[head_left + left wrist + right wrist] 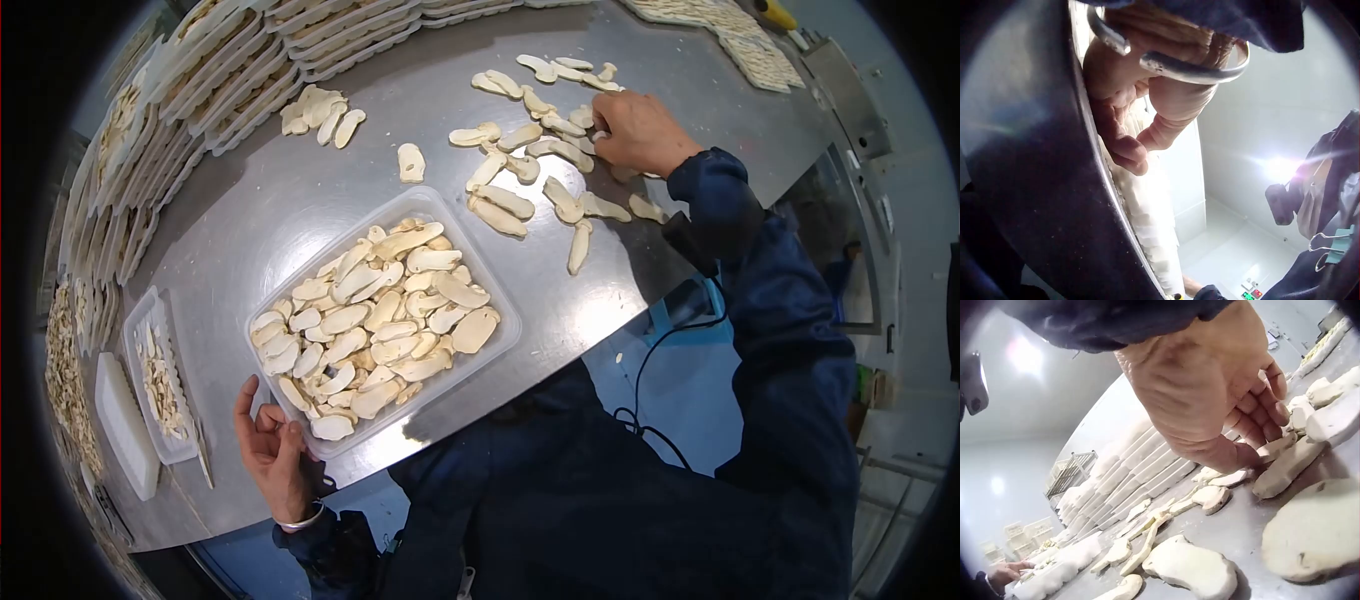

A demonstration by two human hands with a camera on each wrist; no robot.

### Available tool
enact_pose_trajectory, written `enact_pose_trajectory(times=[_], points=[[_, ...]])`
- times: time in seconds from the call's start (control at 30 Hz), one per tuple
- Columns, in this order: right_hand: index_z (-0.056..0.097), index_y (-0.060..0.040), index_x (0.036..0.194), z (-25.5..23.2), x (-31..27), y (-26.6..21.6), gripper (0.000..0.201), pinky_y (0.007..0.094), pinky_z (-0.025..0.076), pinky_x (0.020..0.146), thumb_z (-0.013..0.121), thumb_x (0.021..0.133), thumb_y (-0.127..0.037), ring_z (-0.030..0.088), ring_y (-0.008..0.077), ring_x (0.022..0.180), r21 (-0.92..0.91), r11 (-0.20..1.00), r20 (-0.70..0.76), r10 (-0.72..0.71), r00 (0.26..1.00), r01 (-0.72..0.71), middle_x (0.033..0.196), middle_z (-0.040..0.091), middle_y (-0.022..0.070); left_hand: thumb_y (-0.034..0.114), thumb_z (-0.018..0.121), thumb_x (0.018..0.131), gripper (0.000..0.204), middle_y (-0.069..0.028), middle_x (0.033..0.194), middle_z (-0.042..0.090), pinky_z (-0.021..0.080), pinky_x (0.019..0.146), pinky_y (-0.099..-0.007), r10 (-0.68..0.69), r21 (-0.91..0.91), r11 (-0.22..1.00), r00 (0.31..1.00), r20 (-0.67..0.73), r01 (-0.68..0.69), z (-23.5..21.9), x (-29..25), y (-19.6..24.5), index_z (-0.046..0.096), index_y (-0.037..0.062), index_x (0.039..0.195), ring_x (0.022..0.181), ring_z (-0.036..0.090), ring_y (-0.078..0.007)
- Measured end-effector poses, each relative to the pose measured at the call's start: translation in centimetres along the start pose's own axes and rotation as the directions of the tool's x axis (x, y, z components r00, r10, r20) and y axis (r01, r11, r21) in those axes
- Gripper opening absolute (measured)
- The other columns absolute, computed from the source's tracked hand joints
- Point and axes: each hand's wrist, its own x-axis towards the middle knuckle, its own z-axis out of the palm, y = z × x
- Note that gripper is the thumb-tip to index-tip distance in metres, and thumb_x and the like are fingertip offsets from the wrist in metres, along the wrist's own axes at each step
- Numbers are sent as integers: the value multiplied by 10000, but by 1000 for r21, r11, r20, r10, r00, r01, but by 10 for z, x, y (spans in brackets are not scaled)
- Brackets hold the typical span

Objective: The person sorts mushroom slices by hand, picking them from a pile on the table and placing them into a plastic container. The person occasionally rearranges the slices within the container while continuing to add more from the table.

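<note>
One pale slice (1277, 447) pinched in right hand (640, 132), amid scattered slices (504, 201) on metal table (345, 190) | left hand (272, 455), well apart, relaxed, loosely bent, beside near corner of slice-filled clear tray (507, 325) | stacked trays (238, 127) at upper left

Pale mushroom slices (345, 318) fill a translucent plastic tray (508, 325) on the metal table (350, 190), with loose slices (503, 200) scattered to the tray's right.
</note>
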Motion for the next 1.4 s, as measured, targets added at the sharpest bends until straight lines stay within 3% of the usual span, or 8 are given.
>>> enact_pose_trajectory(times=[0.2,0.33,0.43,0.53,0.67,0.77,0.87,1.4], points=[[607,-16,908,-7,-12,-5,149,428,454,702,593,777,-85,598,318,778,185,982,-85,-35,996,50,816,636,144,35,651,829,654,18,747,496,351,487,-163,1,-6,1000,1000,8,-1,-1,1,-1,351,-35,1407,584,452,-32],[673,-60,998,-26,-42,-28,203,350,488,679,614,806,-90,602,235,726,436,872,-283,-103,954,224,856,662,117,51,649,836,660,14,771,497,360,489,-160,-3,20,1000,1000,15,3,-2,0,0,341,-37,1413,593,454,-33],[651,-40,957,-34,-82,-68,164,284,473,728,585,807,-39,587,145,767,686,689,-225,-106,968,235,861,658,50,48,639,844,656,8,798,501,367,488,-158,-1,6,1000,1000,16,0,-2,-1,-1,332,-38,1417,594,456,-33],[631,-32,980,-7,-110,-97,198,254,457,759,551,802,1,578,130,819,930,332,-142,-77,987,160,936,642,43,37,625,854,647,3,809,507,368,485,-158,8,-9,1000,999,36,-7,-3,-1,-3,325,-39,1422,593,458,-34],[607,-11,998,21,-131,-109,254,262,460,756,524,771,65,582,187,837,773,563,-305,-72,950,291,1047,603,91,38,624,862,639,-7,807,518,365,489,-164,16,6,1000,998,57,-16,-8,-1,-6,327,-43,1423,587,460,-35],[600,-13,1020,12,-147,-102,279,277,464,761,524,763,64,577,207,868,635,761,-285,73,956,132,1025,587,112,30,624,864,636,-15,801,522,378,487,-169,11,12,1000,998,63,-12,-7,0,-5,325,-49,1420,585,472,-37],[597,-13,1036,8,-150,-107,283,351,468,779,584,755,13,572,279,911,507,841,-279,-49,959,191,994,575,129,21,622,865,625,-20,787,525,398,483,-177,13,2,1000,998,56,-13,-4,1,-3,331,-56,1413,583,486,-42],[519,-18,876,14,-131,-118,198,400,414,690,626,712,-41,522,322,784,311,921,-278,-149,949,236,821,489,136,-76,604,848,601,-36,815,555,443,498,-193,-60,-84,994,993,103,69,-8,1,4,342,-19,1386,588,540,-59]])
